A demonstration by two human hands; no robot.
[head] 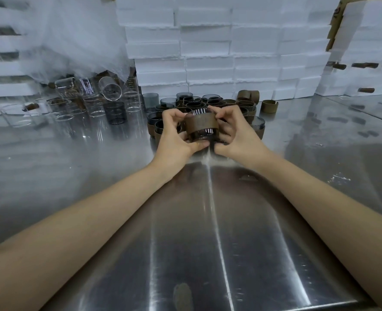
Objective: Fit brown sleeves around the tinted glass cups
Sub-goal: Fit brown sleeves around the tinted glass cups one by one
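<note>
Currently the fingers of the left hand [176,133] and right hand [234,135] clasp the tinted glass cup [202,136] just above the steel surface [208,221], its brown sleeve [201,124] round the middle, so a skewed push could jam the sleeve or slip the glass onto the nearby cups [192,104].

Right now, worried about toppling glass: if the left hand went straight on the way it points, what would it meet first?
The left hand grips the sleeved cup. Pushed straight on, away from the person, it would probably meet the cluster of tinted cups behind it, though the gap is hard to judge.
</note>
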